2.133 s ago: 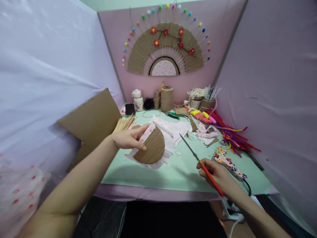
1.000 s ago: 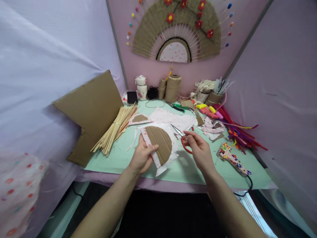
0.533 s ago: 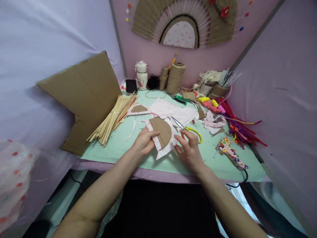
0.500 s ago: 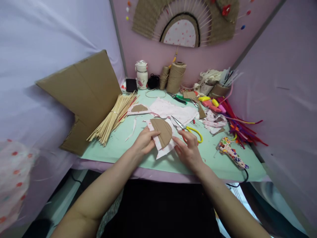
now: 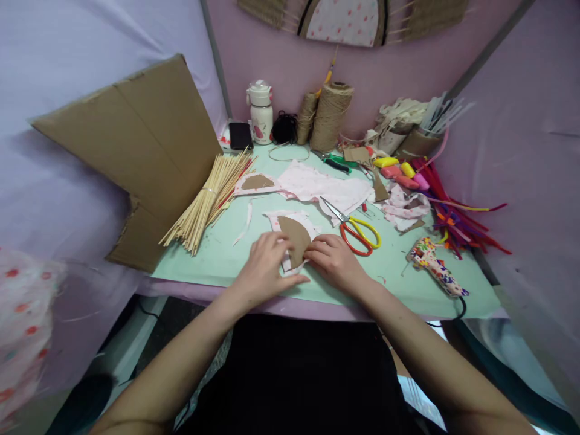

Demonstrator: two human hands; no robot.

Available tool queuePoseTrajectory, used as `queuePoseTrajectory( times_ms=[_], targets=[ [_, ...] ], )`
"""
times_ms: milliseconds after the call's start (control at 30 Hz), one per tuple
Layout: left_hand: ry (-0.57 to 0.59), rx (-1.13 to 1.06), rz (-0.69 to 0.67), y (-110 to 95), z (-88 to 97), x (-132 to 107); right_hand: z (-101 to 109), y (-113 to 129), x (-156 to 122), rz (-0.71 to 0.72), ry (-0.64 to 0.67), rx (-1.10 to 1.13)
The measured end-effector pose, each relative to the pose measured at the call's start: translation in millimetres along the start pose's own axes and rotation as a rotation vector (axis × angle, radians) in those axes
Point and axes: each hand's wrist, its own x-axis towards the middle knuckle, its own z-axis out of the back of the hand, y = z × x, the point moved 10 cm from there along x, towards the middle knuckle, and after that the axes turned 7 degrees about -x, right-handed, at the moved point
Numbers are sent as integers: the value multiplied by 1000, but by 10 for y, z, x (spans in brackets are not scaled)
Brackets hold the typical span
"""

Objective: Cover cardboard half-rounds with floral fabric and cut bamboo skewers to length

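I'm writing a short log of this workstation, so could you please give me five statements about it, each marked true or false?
1. The left hand holds the scissors. False: it is at the nearer cardboard half-circle; the scissors lie on the table.
2. The white bottle stands upright. True.
3. The larger twine spool stands left of the bottle. False: it is to the right.
4. The glue gun lies right of the scissors. True.

5. The sticks stand in a jar. False: they lie bundled.

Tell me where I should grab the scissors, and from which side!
Probably best by the loops, red and yellow, coming from the near right. The scissors lie with their loops toward the near right, while the pointed blades face away and left, so that way you'd stay off the sharp end.
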Motion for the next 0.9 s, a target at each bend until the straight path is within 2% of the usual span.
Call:
queuePoseTrajectory(
  times_ms=[33,67,133,300,500,700,800,900],
  targets=[
    [76,18,-15,-31,-127,-51,-6,-6,25,-7,21,20],
    [98,32,-10,-31,-205,-89,-11,-16,50,-18,41,39],
    [67,54,13,10,-277,-127,-22,-47,97,-55,74,76],
    [-46,106,10,50,-271,-149,-61,-146,162,-166,75,186],
    [-67,115,30,20,-243,-138,-111,-200,196,-235,44,254],
    [-91,121,41,19,-240,-122,-174,-327,213,-363,14,319],
    [-82,119,51,34,-250,-121,-99,-412,194,-427,-64,345],
    [-68,118,57,45,-254,-118,174,-445,53,-480,-243,304]
  ],
)
